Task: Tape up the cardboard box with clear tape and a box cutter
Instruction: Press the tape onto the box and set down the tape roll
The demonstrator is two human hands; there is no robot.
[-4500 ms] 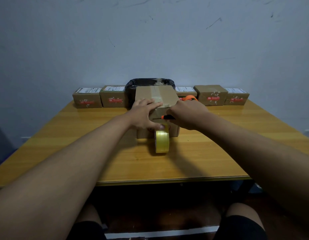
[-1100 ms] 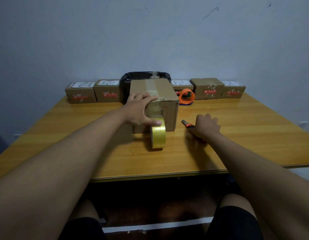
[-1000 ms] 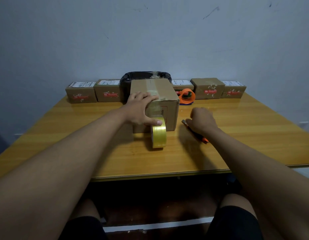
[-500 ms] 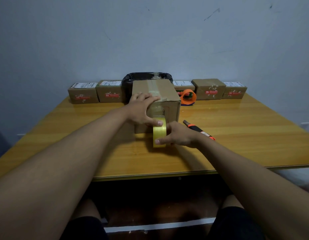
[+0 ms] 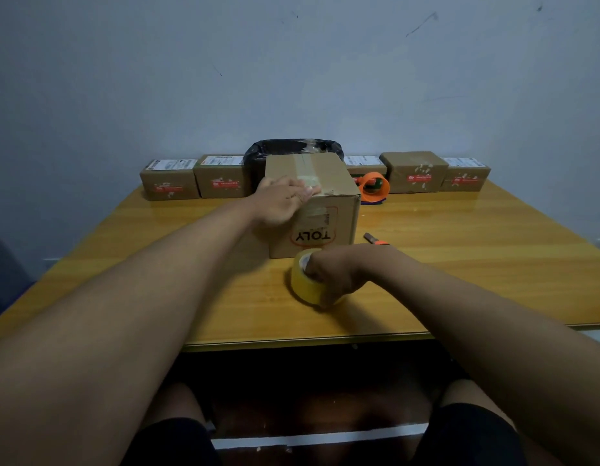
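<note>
Wooden table point(image 5: 459, 280) | left hand point(image 5: 281, 203) flat on box point(image 5: 325, 210) | right hand point(image 5: 335, 274) fingers grip tape roll point(image 5: 303, 285) (yellowish)

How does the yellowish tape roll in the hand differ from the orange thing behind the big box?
The tape roll is pale yellow, near the table's front, gripped by the right hand. The orange dispenser is bright orange, farther back beside the box, untouched. Both are ring-shaped and stand on edge on the table.
</note>
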